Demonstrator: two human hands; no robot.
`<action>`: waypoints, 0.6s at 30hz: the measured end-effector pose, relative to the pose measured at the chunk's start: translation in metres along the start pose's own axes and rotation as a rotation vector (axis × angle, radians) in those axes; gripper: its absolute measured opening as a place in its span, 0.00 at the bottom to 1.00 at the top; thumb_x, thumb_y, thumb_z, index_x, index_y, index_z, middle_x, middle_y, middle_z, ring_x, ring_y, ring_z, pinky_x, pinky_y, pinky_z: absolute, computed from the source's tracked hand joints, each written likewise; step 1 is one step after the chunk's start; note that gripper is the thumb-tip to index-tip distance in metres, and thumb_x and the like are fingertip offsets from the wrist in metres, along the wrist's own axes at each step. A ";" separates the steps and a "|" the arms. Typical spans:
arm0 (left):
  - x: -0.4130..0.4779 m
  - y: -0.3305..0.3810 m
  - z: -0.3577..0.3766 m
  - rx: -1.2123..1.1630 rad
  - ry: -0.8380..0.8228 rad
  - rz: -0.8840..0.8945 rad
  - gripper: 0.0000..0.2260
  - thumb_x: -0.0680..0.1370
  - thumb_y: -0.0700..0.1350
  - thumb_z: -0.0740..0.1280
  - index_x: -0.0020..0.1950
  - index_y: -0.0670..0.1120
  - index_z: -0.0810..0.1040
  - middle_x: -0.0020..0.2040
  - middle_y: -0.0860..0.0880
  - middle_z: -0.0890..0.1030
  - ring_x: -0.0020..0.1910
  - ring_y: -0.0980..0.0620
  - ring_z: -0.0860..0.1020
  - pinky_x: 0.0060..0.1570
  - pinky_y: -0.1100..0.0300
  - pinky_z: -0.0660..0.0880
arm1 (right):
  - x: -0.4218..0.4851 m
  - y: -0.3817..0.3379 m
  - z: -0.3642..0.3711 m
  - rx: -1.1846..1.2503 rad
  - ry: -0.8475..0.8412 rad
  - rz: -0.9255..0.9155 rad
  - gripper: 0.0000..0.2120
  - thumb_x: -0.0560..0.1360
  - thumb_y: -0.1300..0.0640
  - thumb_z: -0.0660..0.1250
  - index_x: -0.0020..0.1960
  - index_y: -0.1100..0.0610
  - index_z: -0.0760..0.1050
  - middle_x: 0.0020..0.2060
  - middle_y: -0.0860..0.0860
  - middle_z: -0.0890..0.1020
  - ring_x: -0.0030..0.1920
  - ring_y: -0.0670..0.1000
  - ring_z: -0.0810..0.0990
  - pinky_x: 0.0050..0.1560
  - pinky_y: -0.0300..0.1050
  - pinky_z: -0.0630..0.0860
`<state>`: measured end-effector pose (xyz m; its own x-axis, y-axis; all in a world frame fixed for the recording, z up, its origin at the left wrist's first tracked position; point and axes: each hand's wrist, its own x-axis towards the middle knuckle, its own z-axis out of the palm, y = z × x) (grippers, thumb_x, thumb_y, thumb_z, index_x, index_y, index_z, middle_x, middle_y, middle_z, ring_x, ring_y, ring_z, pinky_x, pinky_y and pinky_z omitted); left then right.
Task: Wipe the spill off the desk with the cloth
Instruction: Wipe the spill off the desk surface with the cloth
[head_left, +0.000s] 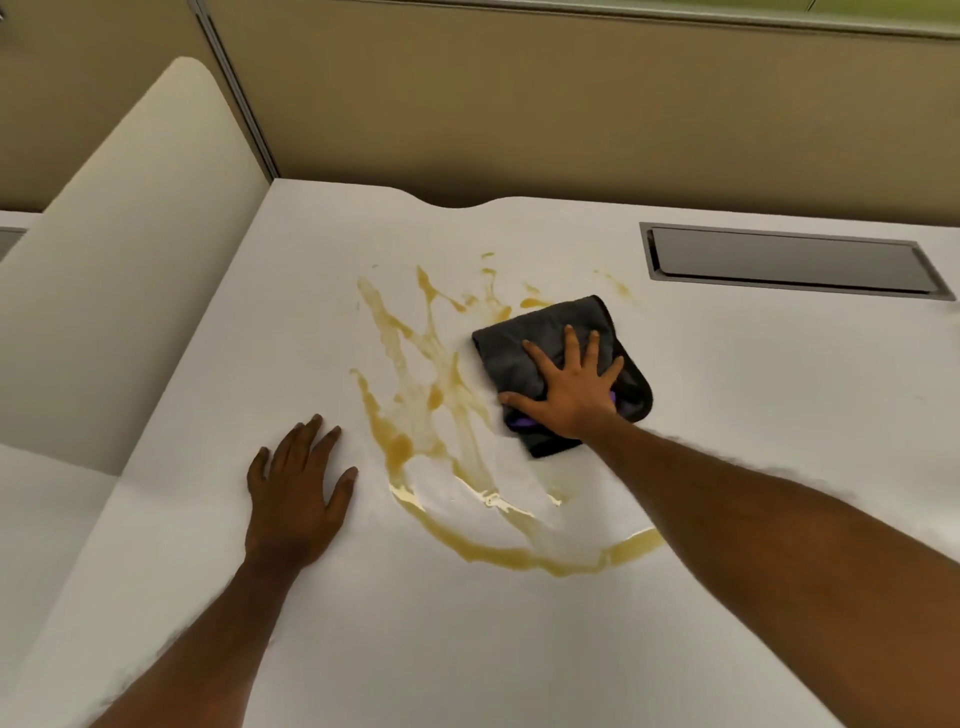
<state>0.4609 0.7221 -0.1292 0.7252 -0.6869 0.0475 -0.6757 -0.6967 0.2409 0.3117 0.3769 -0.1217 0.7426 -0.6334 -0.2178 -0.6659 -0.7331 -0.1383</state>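
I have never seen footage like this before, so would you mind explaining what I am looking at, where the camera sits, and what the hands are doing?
There is no machine here: a person wears a wide-angle camera on the head, looking forward and down, so you see their own two bare arms reaching out from the bottom of the picture.

The surface is a white desk. Across its middle runs a yellowish-brown spill, in streaks and a curved line nearer the person. The right hand lies flat with fingers spread on a dark grey cloth, pressing it onto the desk at the right edge of the spill. Nothing is gripped; the cloth is just held down under the palm. The left hand rests flat on the bare desk, left of the spill.

Farther back on the right is a grey recessed hatch, and beige partition panels stand behind the desk.
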 end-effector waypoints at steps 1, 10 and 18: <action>0.000 -0.001 0.000 -0.003 0.005 0.000 0.27 0.78 0.60 0.52 0.74 0.51 0.68 0.77 0.48 0.66 0.76 0.47 0.63 0.72 0.42 0.55 | 0.002 -0.013 0.001 0.001 0.000 -0.007 0.46 0.61 0.15 0.42 0.74 0.31 0.41 0.79 0.54 0.39 0.76 0.66 0.35 0.65 0.78 0.36; 0.000 -0.006 0.003 -0.003 0.020 0.015 0.26 0.78 0.60 0.54 0.73 0.51 0.68 0.76 0.49 0.66 0.75 0.48 0.64 0.73 0.43 0.56 | -0.015 0.010 0.003 -0.023 0.079 -0.136 0.37 0.68 0.21 0.47 0.74 0.33 0.51 0.79 0.52 0.48 0.78 0.61 0.41 0.69 0.77 0.44; 0.000 -0.005 0.004 -0.001 0.033 0.012 0.26 0.78 0.60 0.54 0.73 0.52 0.68 0.76 0.50 0.66 0.75 0.50 0.63 0.73 0.43 0.53 | 0.002 -0.053 0.011 0.034 0.035 -0.178 0.36 0.68 0.21 0.43 0.73 0.30 0.51 0.79 0.58 0.45 0.77 0.66 0.38 0.67 0.76 0.35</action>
<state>0.4635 0.7253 -0.1343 0.7212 -0.6878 0.0827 -0.6841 -0.6883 0.2414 0.3477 0.4166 -0.1251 0.8505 -0.5031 -0.1535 -0.5255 -0.8258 -0.2046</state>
